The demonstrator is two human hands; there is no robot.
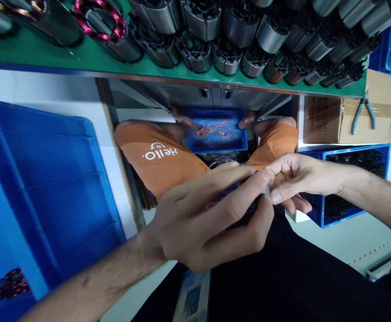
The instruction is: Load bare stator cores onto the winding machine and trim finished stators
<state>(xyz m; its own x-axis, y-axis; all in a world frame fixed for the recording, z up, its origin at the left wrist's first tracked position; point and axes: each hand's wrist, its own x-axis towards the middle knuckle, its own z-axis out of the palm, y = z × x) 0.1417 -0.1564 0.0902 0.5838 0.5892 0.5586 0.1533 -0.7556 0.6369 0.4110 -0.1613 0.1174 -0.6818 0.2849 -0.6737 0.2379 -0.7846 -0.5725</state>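
Note:
My left hand reaches in from the lower left, fingers bent, its thumb and fingertips pressed together in front of my lap. From the right comes my right hand, its thumb and index finger pinched against the left fingertips. A small greyish bit shows between the fingertips of both hands, too little of it to name. Whatever lies behind the curled left fingers is hidden. Beyond the hands, a shallow blue tray with copper-coloured wire scraps sits low between my knees in orange shorts.
Several metal motor cores stand in rows on the green bench top; one carries pink-and-copper windings. Pliers lie on a cardboard box at right, above a blue bin of black parts. A large blue crate stands left.

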